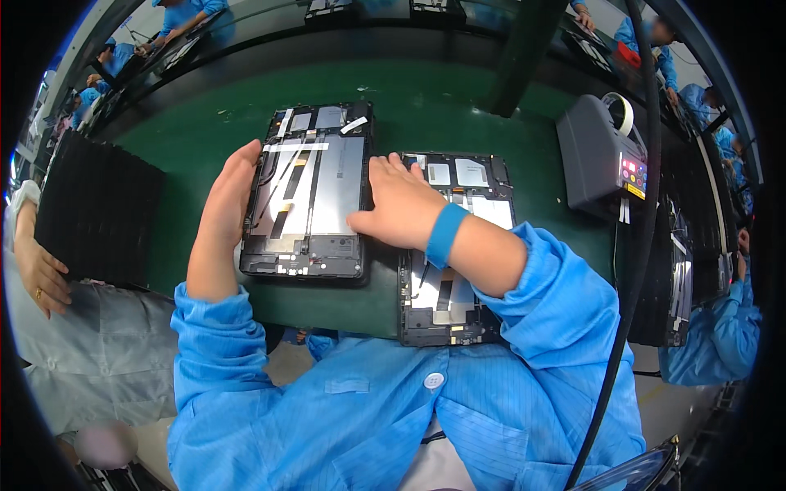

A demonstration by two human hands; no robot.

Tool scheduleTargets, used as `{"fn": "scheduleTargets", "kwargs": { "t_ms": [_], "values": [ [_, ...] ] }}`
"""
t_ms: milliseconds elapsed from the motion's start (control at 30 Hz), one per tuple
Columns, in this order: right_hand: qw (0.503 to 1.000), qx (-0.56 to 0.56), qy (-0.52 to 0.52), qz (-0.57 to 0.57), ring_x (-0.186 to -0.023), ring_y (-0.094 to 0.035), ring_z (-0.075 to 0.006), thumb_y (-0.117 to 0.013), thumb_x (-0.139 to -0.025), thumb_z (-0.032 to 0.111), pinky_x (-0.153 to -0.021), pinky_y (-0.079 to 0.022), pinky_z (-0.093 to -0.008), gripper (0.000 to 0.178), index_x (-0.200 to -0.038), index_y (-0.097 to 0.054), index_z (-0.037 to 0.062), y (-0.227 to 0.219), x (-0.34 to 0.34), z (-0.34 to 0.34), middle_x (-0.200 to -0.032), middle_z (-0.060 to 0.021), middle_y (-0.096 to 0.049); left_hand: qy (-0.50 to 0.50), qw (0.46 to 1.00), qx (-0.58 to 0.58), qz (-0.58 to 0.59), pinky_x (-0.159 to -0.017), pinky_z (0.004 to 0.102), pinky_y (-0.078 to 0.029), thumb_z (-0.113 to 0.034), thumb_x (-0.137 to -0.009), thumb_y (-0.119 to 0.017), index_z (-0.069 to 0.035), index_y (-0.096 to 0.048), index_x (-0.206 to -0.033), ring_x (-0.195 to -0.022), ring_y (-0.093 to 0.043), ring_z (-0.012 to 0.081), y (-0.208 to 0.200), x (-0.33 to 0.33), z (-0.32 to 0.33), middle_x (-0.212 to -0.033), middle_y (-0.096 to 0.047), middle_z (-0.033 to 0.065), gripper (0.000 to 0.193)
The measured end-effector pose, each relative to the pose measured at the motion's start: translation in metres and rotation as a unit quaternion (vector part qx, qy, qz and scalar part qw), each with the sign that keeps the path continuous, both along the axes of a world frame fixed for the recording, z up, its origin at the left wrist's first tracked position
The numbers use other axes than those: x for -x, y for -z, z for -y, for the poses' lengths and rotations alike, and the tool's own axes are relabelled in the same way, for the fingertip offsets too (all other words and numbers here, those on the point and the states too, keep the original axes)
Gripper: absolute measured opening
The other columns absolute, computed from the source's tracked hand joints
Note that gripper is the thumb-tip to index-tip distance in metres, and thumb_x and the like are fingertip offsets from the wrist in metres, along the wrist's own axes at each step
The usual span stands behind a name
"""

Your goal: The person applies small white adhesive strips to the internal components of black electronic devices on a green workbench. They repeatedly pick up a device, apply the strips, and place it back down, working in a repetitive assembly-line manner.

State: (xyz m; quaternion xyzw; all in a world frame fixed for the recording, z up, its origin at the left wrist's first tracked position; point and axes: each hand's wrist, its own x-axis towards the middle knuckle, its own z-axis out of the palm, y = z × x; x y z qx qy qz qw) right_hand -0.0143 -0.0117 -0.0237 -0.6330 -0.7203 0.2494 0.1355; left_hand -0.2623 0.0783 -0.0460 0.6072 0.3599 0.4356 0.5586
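A tablet with its back cover off (pixel 334 184) lies in front of me, its silver plate, black frame, ribbon cables and white strips exposed. It seems to rest on another dark piece. My left hand (pixel 225 196) lies along its left edge, fingers straight and together, the thumb hidden. From the other side my right hand (pixel 403 200) bears on the right edge, thumb over the rim. Between them the two hands clasp the tablet. A second uncovered tablet (pixel 426 319) lies to the right, partly under my right hand and forearm. A blue band circles my right wrist.
Dark flat panels stand stacked (pixel 98 209) at the left. A grey tape dispenser (pixel 596 155) with a white roll sits at the right on the green table (pixel 446 114). A black cable (pixel 624 311) hangs down the right side. People in blue work along the far line; another person's hand (pixel 42 274) is at left.
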Motion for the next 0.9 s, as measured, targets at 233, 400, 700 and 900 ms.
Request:
{"fn": "scheduleTargets", "kwargs": {
  "t_ms": [233,400,700,900],
  "values": [
    [0.969,-0.199,0.097,-0.107,-0.134,-0.033,-0.0346,-0.066,-0.081,0.022,-0.110,-0.023,-0.0427,0.061,-0.132,-0.043,-0.0020,-0.037,-0.091,0.097,-0.136,-0.0240,-0.042,0.117,0.767,-0.337,-0.533,-0.105,0.0607,-0.025,-0.012,-0.041,-0.085,-0.015,-0.057,-0.120,-0.135,-0.028,0.0399,-0.054,-0.027,0.112,-0.139,-0.042,0.0113,0.083],
    [0.777,-0.351,0.407,-0.328,-0.095,-0.053,-0.0192,-0.066,-0.082,0.012,-0.086,-0.041,-0.0321,0.034,-0.111,-0.056,-0.0009,-0.007,-0.154,0.149,-0.101,-0.0099,-0.057,0.072,0.758,-0.397,-0.512,-0.104,0.0565,-0.030,-0.001,-0.054,-0.076,-0.010,-0.057,-0.114,-0.130,-0.037,0.0382,-0.028,-0.028,0.110,-0.131,-0.048,0.0119,0.063],
    [0.722,-0.216,0.518,-0.405,-0.065,-0.052,-0.0096,-0.063,-0.087,0.030,-0.057,-0.039,-0.0236,0.026,-0.089,-0.061,0.0041,0.020,-0.236,0.169,-0.074,-0.0041,-0.061,0.074,0.784,-0.420,-0.452,-0.108,0.0501,-0.027,0.005,-0.055,-0.076,-0.010,-0.054,-0.120,-0.132,-0.035,0.0360,-0.020,-0.058,0.018,-0.134,-0.047,0.0113,0.071],
    [0.734,-0.243,0.464,-0.433,-0.057,-0.051,-0.0066,-0.060,-0.088,0.020,-0.052,-0.037,-0.0202,0.017,-0.083,-0.064,0.0050,0.015,-0.224,0.167,-0.069,-0.0011,-0.061,0.055,0.771,-0.480,-0.415,-0.099,0.0426,-0.038,-0.002,-0.059,-0.077,-0.008,-0.059,-0.113,-0.119,-0.047,0.0347,-0.051,-0.093,0.038,-0.123,-0.052,0.0142,0.058]
  ]
}}
